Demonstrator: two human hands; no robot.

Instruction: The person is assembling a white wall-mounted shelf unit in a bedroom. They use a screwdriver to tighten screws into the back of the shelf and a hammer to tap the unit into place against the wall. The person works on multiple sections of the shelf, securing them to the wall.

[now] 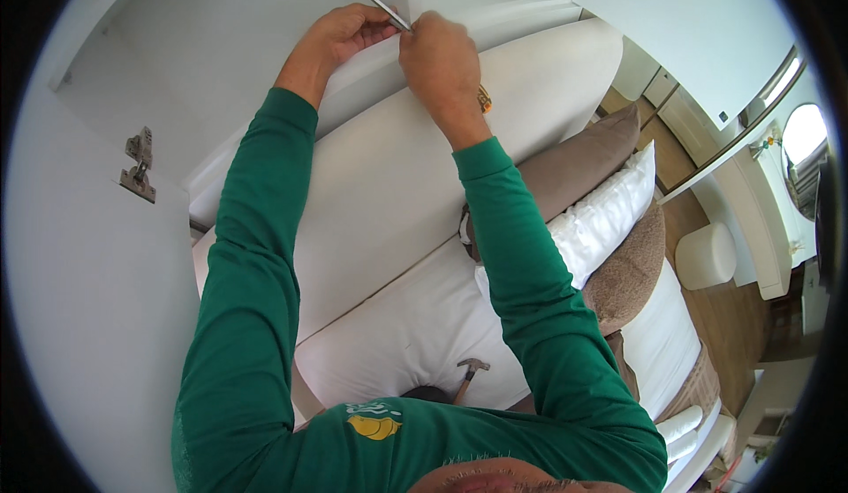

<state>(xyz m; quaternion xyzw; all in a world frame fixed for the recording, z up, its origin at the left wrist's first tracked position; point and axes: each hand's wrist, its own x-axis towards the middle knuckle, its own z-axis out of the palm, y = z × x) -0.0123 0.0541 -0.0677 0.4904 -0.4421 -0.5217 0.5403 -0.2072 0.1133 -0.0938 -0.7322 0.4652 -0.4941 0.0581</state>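
Observation:
My right hand (442, 64) is closed in a fist around the lower end of a slim silver tool (382, 7); its exact kind does not show. The tool slants up to the left, its free tip against the cabinet's inside. Close beside it, my left hand (349, 35) has its fingers curled in, the thumb near the tool's shaft. What those fingers pinch is hidden. Both hands are above the front edge of a white cabinet (256, 60), just behind the padded white headboard (389, 175).
White cabinet doors with metal hinges (139, 166) stand at left and upper right. A hammer (468, 376) lies on the bed below my chest. Brown pillows (583, 153) and a white pillow (609, 215) lean right of my right arm. A white stool (707, 256) stands farther right.

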